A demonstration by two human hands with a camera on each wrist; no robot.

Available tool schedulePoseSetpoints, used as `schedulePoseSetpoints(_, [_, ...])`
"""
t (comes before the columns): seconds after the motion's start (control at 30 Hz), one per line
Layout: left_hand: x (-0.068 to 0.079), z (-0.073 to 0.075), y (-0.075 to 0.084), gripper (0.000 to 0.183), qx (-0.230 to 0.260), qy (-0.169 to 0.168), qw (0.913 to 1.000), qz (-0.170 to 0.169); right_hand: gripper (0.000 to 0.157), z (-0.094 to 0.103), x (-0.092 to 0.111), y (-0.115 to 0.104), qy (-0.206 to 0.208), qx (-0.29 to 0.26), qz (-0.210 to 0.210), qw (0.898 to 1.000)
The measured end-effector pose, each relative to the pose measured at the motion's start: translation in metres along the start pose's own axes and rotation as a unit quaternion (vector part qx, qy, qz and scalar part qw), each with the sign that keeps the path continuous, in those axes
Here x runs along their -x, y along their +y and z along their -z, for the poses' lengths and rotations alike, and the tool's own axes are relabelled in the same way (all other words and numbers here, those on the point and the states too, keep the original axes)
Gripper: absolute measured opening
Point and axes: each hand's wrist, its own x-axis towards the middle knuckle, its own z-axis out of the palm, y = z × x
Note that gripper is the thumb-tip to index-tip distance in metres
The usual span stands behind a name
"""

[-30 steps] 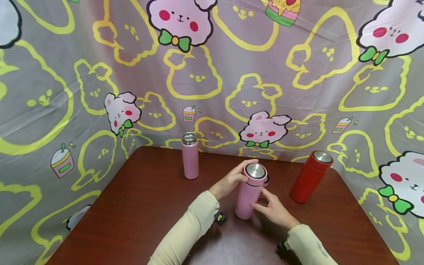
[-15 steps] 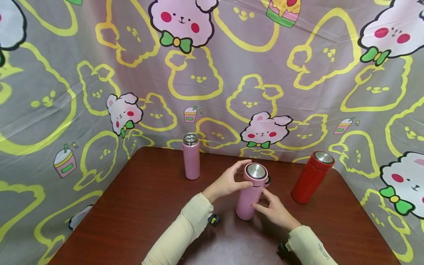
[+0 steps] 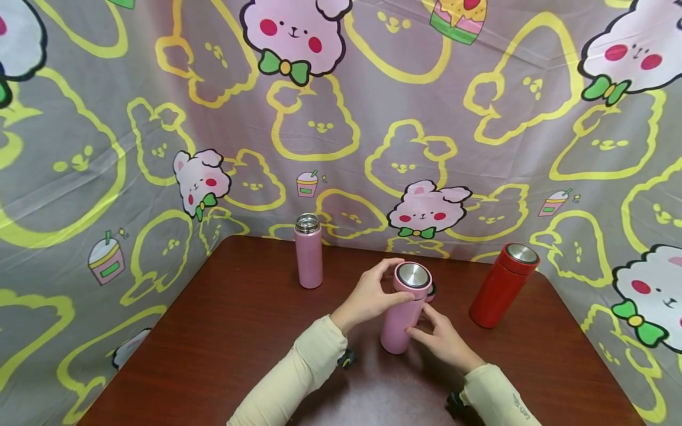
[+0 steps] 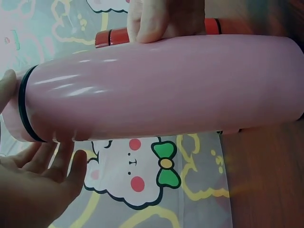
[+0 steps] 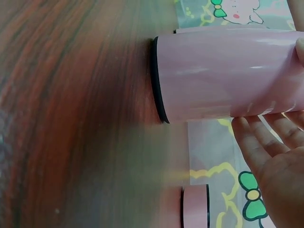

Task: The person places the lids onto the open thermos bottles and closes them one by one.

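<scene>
A pink thermos with a silver-topped lid stands on the table, leaning slightly. My left hand holds it at the lid, thumb across the near side and fingers round the far side. Lower down, my right hand grips the body between thumb and fingers. In the left wrist view, the left fingers touch the bottle just by the dark seam under the lid. The right fingers lie along the body in the right wrist view. Partly hidden behind the thermos is a short pink lid.
An uncapped pink thermos with a bare steel mouth stands at the back left. On the right is a capped red thermos. The brown wooden table ends at a patterned cloth backdrop.
My left hand has shifted its hold on the lid, its thumb moving right across the near side of the thermos. The right hand keeps its grip, and the thermos stays in place.
</scene>
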Motion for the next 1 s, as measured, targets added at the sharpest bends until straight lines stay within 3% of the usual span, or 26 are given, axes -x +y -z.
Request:
schedulePoseSetpoints(0.2, [-0.002, -0.001, -0.005, 0.061, 0.021, 0.004, 0.9997, -0.006, 0.054, 0.003, -0.001, -0.015, -0.008, 0.002, 0.011, 1.000])
schedulePoseSetpoints(0.47, [-0.006, 0.000, -0.011, 0.059, 0.074, -0.023, 0.9969, 0.012, 0.053, 0.006, -0.001, -0.032, -0.020, -0.009, -0.004, 1.000])
schedulePoseSetpoints(0.73, [-0.003, 0.010, 0.001, 0.055, 0.144, -0.067, 0.9870, -0.023, 0.050, 0.005, -0.001, -0.028, -0.021, -0.020, -0.006, 1.000])
schedulePoseSetpoints(1.0, [-0.010, 0.004, -0.022, 0.051, 0.193, -0.118, 0.9733, -0.036, 0.051, 0.005, -0.002, -0.027, -0.021, -0.027, -0.008, 0.999])
